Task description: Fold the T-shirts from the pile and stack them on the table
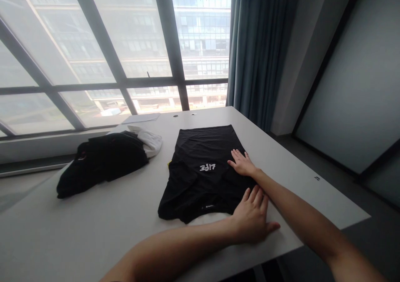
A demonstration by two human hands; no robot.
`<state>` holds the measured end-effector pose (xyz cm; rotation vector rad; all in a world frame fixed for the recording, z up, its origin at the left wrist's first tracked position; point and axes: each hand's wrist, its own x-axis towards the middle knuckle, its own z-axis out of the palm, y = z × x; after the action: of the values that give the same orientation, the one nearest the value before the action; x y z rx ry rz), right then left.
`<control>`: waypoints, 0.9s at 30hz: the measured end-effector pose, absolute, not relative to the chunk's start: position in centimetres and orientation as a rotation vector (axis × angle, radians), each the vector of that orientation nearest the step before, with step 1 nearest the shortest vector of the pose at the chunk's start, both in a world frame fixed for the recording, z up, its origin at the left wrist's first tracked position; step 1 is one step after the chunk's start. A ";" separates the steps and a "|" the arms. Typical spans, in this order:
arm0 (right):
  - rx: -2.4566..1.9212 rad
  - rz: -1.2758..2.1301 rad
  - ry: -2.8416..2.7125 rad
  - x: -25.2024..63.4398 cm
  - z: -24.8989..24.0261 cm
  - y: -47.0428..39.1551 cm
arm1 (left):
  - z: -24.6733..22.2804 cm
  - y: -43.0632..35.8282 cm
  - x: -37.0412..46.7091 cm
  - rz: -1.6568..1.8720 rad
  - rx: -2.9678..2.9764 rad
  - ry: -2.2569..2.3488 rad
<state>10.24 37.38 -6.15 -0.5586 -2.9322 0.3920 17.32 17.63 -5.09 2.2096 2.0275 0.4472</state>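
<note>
A black shirt point(200, 148) with white lettering lies flat on the white table, its neck opening towards me and a small yellow bit showing at its left edge. My left hand point(253, 215) rests on the shirt's near right corner, fingers spread and thumb out over the table. Farther up the right edge, my right hand point(242, 163) lies flat on the fabric with its fingers apart. Neither hand grips the cloth.
On the left of the table point(125, 215) is a heap of black clothing point(106, 161) with a white cloth point(150, 142) beside it. A pale flat sheet point(142, 118) lies at the back near the window. Blue curtains point(256, 57) hang beyond the far right side.
</note>
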 end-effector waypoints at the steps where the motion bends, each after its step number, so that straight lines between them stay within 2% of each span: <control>1: -0.566 0.393 -2.920 10.3 -6.1 37.7 | -5.0 17.6 17.3 0.439 2.208 2.024; 9: -0.701 0.344 -2.920 10.6 -5.8 39.6 | -4.6 17.3 17.3 0.367 2.246 2.042; 17: -0.929 0.382 -2.369 11.6 -4.0 42.4 | -4.7 17.3 17.3 0.356 2.240 2.044; 22: -0.754 0.397 -2.708 11.2 -5.5 41.9 | -4.7 17.4 17.4 0.335 2.243 2.042; 27: -0.803 0.373 -2.906 10.7 -6.4 41.1 | -4.3 17.3 17.4 0.357 2.228 2.011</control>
<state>10.71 41.14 -6.38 -0.8028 -2.9061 0.3730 17.36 17.31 -4.28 2.2284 2.0110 0.3572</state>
